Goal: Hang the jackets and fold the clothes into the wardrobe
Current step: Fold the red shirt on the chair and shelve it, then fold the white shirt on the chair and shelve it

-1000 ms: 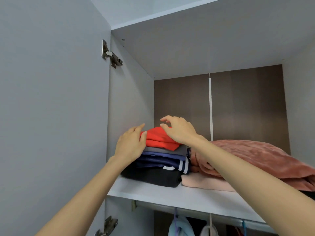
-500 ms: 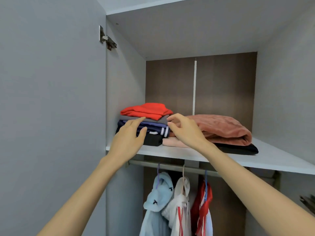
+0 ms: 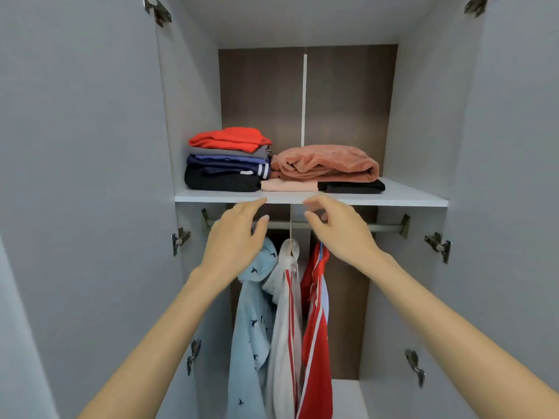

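A stack of folded clothes [image 3: 227,164], red on top over grey, navy and black, sits at the left of the white wardrobe shelf [image 3: 408,198]. Beside it lies a folded salmon fleece [image 3: 326,163] on a pink and a black garment. Below, a light blue jacket [image 3: 251,322], a white jacket with red stripes [image 3: 286,328] and a red jacket [image 3: 316,328] hang from the metal rail [image 3: 384,227]. My left hand [image 3: 236,237] and my right hand [image 3: 335,231] hover just below the shelf's front edge, fingers relaxed, holding nothing.
Both grey wardrobe doors stand wide at the left [image 3: 75,176] and right [image 3: 514,176], with metal hinges [image 3: 438,244] along the side walls. The brown back panel [image 3: 348,101] shows behind the shelf. The shelf's right end is bare.
Both hands have drawn back from the stack of folded clothes and dropped below the shelf edge. The view has pulled away and lowered, showing the hanging jackets and both doors.
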Available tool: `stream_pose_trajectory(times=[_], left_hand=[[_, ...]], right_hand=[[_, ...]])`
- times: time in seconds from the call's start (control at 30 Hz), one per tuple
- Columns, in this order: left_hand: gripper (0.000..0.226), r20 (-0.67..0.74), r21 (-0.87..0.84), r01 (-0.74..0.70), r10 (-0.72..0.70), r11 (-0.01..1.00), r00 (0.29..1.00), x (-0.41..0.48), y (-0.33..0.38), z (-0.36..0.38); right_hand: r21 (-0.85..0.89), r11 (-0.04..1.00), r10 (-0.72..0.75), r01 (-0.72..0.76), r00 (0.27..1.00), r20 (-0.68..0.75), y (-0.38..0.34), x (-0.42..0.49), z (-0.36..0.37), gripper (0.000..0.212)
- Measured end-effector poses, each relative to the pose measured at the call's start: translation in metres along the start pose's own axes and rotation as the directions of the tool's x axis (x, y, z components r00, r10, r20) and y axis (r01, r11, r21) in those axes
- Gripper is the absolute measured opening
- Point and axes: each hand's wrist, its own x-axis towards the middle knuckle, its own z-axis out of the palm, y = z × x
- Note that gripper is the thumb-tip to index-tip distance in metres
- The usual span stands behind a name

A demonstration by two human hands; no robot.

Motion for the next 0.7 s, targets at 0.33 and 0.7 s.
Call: stream_pose_trajectory(times=[0.33, 0.7], left_hand=[[0.042, 0.315, -0.151, -0.146, 0.188, 0.978, 0.930, -0.155, 0.024, 0.004], [0.041, 0.523, -0.430, -0.259, 0.473, 0.865, 0.709, -0.291, 0.147, 0.022]], right_hand=[[-0.330, 0.901, 0.306, -0.282, 0.952, 0.023, -0.052, -0.214, -0.017, 0.030], [-0.467, 0.591, 0.692, -0.658, 0.711, -0.125, -0.095, -0.449, -0.112, 0.030]])
